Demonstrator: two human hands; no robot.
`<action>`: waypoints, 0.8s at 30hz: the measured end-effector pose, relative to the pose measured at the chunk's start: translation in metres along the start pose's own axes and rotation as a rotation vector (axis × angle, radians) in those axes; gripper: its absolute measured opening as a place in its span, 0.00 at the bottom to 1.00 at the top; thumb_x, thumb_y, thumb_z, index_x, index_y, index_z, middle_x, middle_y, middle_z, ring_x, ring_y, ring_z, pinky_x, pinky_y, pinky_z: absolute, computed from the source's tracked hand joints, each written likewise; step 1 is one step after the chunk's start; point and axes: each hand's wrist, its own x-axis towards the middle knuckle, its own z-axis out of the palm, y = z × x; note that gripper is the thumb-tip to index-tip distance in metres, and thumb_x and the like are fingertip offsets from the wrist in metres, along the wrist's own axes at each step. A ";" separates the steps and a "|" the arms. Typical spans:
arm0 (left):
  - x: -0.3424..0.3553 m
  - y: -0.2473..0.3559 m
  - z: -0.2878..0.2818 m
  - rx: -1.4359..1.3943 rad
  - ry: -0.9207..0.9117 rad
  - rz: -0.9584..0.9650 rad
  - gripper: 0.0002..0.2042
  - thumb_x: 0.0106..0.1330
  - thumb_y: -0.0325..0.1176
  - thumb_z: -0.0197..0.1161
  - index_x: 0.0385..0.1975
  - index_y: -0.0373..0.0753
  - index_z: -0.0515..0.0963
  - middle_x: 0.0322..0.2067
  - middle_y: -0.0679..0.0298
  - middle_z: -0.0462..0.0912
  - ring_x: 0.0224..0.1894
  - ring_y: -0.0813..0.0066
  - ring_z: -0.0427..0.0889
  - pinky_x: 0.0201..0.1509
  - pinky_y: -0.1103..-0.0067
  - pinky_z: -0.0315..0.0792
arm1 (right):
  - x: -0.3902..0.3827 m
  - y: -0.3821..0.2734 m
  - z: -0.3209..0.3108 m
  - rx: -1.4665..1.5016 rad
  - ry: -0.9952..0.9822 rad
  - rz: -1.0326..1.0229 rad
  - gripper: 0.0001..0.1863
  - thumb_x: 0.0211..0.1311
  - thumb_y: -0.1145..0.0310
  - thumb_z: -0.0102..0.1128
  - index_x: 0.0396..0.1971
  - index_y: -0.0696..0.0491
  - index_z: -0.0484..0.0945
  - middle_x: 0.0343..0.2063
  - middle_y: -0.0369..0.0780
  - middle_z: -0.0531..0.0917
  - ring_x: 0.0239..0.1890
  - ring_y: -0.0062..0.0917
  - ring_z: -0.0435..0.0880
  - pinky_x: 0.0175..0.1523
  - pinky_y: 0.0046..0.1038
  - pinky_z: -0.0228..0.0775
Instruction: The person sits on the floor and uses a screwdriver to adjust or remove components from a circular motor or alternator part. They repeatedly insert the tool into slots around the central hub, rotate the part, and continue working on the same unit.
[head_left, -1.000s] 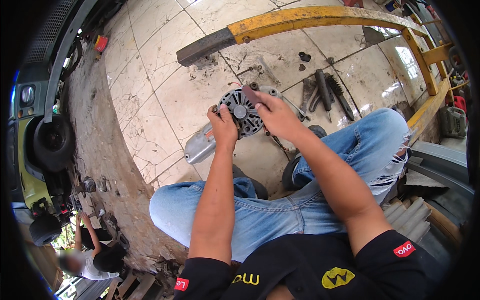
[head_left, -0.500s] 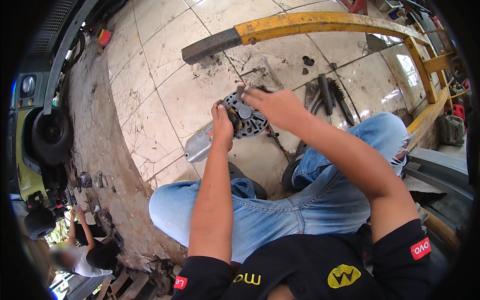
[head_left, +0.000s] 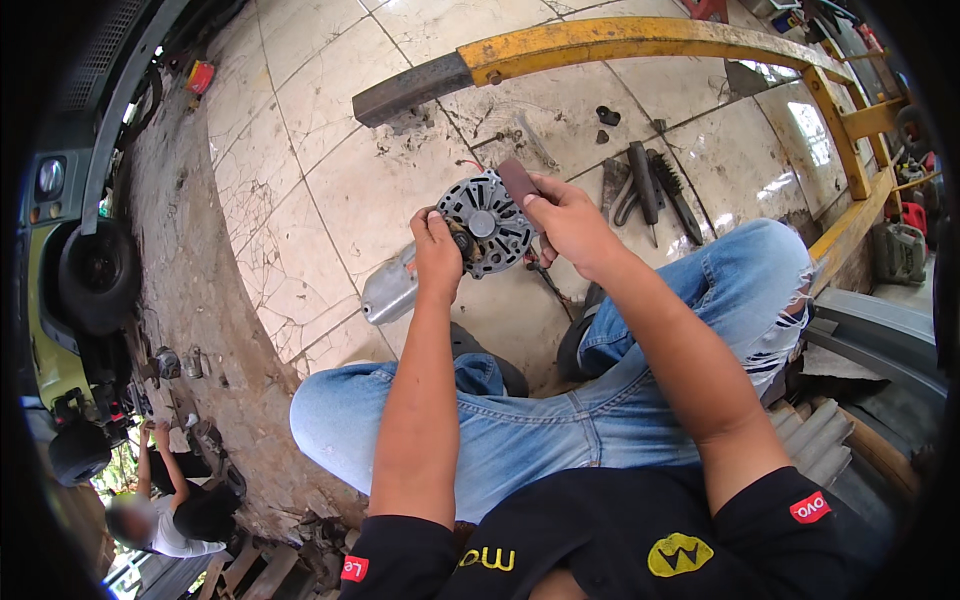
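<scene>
Grey, round, slotted metal housing (head_left: 482,224) in the left hand (head_left: 437,255)

Through the head view I see the left hand clasping the housing's left edge, over cream floor tiles (head_left: 330,180). The right hand (head_left: 572,228) pinches a flat, reddish-brown strip (head_left: 516,181) at the housing's upper right edge. A silver metal cylinder (head_left: 390,291) lies beside the left hand.

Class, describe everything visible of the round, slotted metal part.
The round metal part looks grey and cast, with slots radiating around a central hub. Its slotted face points toward the camera, over the tiled floor. The left hand grips its left edge; the right hand holds a brown strip by its upper right rim, contact unclear.
</scene>
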 end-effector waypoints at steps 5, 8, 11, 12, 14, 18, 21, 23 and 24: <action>-0.014 0.012 -0.002 0.246 0.081 0.020 0.21 0.77 0.48 0.43 0.50 0.32 0.68 0.42 0.45 0.79 0.44 0.53 0.79 0.53 0.65 0.69 | -0.013 0.012 0.009 -0.045 0.012 0.027 0.25 0.69 0.68 0.46 0.64 0.62 0.66 0.19 0.34 0.74 0.11 0.17 0.70 0.17 0.25 0.67; -0.017 0.015 -0.002 0.340 0.114 0.030 0.21 0.77 0.48 0.44 0.47 0.31 0.69 0.40 0.44 0.80 0.44 0.50 0.79 0.51 0.64 0.69 | -0.013 0.007 0.012 -0.084 0.010 0.031 0.25 0.69 0.68 0.46 0.64 0.61 0.67 0.20 0.35 0.75 0.12 0.18 0.71 0.17 0.25 0.66; -0.015 0.009 0.000 0.311 0.158 0.071 0.22 0.77 0.48 0.45 0.46 0.30 0.70 0.39 0.44 0.81 0.43 0.48 0.79 0.50 0.64 0.69 | -0.011 0.006 0.016 -0.172 -0.068 0.040 0.25 0.70 0.67 0.48 0.64 0.61 0.66 0.24 0.35 0.76 0.14 0.17 0.71 0.18 0.24 0.68; -0.013 0.007 0.002 0.286 0.174 0.091 0.22 0.77 0.48 0.45 0.46 0.29 0.70 0.38 0.44 0.81 0.43 0.47 0.79 0.49 0.64 0.69 | -0.009 0.007 0.017 -0.213 -0.103 0.043 0.26 0.71 0.66 0.49 0.65 0.61 0.65 0.25 0.35 0.76 0.14 0.16 0.71 0.19 0.23 0.70; -0.007 0.009 0.002 0.216 0.131 0.040 0.23 0.77 0.48 0.45 0.48 0.30 0.71 0.41 0.44 0.81 0.45 0.48 0.79 0.51 0.65 0.69 | -0.004 0.013 0.017 -0.211 0.027 -0.047 0.25 0.69 0.68 0.48 0.63 0.60 0.67 0.24 0.38 0.78 0.14 0.18 0.73 0.19 0.25 0.68; 0.015 0.003 -0.005 0.188 0.081 -0.060 0.24 0.77 0.49 0.42 0.54 0.32 0.71 0.45 0.46 0.81 0.49 0.50 0.78 0.54 0.68 0.69 | 0.003 0.017 0.004 -0.118 0.239 -0.124 0.24 0.68 0.69 0.48 0.62 0.60 0.68 0.23 0.40 0.79 0.14 0.21 0.74 0.20 0.27 0.68; 0.016 0.006 -0.007 0.152 0.047 -0.076 0.25 0.77 0.51 0.42 0.55 0.34 0.72 0.46 0.50 0.81 0.48 0.56 0.78 0.55 0.70 0.69 | 0.011 0.034 -0.011 -0.148 0.340 -0.123 0.23 0.69 0.68 0.48 0.62 0.60 0.69 0.24 0.39 0.79 0.16 0.20 0.76 0.21 0.27 0.69; 0.016 0.009 -0.008 0.108 0.003 -0.079 0.25 0.77 0.51 0.43 0.55 0.33 0.73 0.45 0.51 0.81 0.47 0.59 0.78 0.54 0.71 0.70 | 0.007 0.039 -0.013 -0.120 0.315 -0.032 0.23 0.69 0.68 0.48 0.62 0.59 0.69 0.23 0.38 0.79 0.17 0.19 0.76 0.21 0.27 0.68; 0.018 0.009 -0.009 0.096 -0.017 -0.079 0.25 0.77 0.51 0.43 0.54 0.33 0.73 0.45 0.52 0.81 0.47 0.61 0.78 0.54 0.71 0.70 | 0.005 0.041 -0.010 -0.142 0.285 -0.010 0.23 0.69 0.68 0.48 0.62 0.59 0.69 0.23 0.38 0.79 0.18 0.19 0.76 0.21 0.27 0.68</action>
